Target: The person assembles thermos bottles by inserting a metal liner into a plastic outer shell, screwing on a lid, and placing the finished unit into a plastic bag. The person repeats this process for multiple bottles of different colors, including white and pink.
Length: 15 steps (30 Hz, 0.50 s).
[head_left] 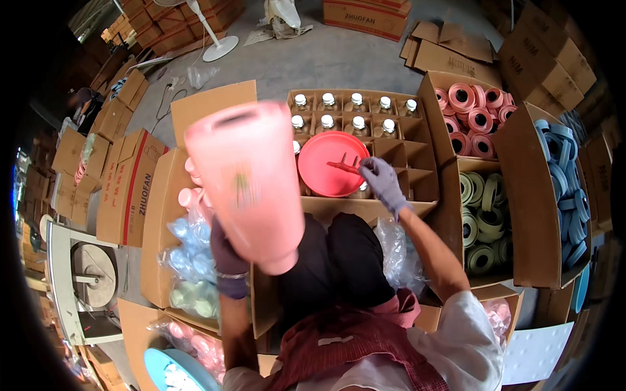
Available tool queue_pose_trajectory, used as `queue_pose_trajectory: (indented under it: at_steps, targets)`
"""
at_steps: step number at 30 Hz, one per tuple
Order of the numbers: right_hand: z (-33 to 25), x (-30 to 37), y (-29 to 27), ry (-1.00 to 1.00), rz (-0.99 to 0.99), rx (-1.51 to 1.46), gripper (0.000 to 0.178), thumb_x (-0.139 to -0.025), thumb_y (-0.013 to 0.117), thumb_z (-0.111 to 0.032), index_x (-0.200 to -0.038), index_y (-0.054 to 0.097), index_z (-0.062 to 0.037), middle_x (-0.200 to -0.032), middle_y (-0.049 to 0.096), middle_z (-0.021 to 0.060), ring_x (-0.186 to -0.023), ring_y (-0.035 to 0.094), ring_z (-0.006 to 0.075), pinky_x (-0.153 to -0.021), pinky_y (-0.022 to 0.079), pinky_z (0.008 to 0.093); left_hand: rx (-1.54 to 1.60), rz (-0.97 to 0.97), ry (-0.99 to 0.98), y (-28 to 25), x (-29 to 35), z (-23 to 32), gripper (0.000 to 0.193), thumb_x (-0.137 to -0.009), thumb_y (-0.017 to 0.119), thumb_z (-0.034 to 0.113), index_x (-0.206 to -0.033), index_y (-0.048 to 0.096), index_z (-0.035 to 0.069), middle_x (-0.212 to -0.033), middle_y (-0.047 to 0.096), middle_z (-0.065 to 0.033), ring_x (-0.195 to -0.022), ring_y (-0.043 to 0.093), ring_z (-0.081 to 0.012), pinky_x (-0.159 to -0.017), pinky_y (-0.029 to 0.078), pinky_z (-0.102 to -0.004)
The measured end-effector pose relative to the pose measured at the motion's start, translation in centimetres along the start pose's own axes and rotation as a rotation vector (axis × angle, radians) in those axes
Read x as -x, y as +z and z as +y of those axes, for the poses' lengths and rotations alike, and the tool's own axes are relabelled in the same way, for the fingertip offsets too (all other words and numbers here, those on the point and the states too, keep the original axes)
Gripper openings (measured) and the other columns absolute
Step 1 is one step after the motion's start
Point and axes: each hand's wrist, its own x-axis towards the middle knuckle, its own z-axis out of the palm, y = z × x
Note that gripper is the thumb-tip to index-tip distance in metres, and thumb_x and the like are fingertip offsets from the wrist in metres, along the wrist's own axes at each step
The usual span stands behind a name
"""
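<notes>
So, grasping tilted pink vessel (248, 189) low on its left side with left hand (229, 257), fingers mostly hidden, just left of red dish (332, 186); pinching red pronged piece (342, 165) with right hand (381, 181), over dish or touching it, can't tell. Best to keep vessel steady, clear of white-capped bottles (327, 122), and grip piece lightly, sparing prongs. Counting: one vessel, one dish, one pronged piece, about eleven bottles visible in divided carton (349, 208); pink rings (472, 112), green rings (490, 218), blue rings (569, 189) too heaped to count.

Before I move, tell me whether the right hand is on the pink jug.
No, the gloved right hand is at the right edge of the red dish, apart from the pink jug.
</notes>
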Motion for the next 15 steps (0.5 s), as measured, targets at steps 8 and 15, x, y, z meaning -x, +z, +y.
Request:
queue_pose_trajectory:
  at_steps: [8,15]
  targets:
    - [8.6,-9.4,10.4,-0.102,-0.177,1.162,0.027,-0.089,0.057,-0.021,-0.112,0.067,-0.0107,-0.115,0.06,0.014,-0.1,0.063,0.0311,-0.079,0.056,0.0465,-0.29,0.093,-0.422,-7.4,5.4,-2.5,0.025,-0.092,0.052,0.013,-0.104,0.07,0.0,-0.096,0.071,-0.009,-0.076,0.066,-0.0193,-0.072,0.052,-0.0312]
    - [-4.0,-3.6,4.6,0.34,-0.469,-0.804,0.023,-0.085,0.064,-0.019,-0.101,0.063,-0.0025,-0.1,0.062,0.0127,-0.09,0.065,0.024,-0.085,0.053,0.0404,-0.789,-0.298,-0.274,-6.9,4.1,-2.4,0.022,-0.09,0.058,0.012,-0.108,0.068,0.004,-0.101,0.071,-0.0143,-0.092,0.07,-0.03,-0.081,0.055,-0.0364]
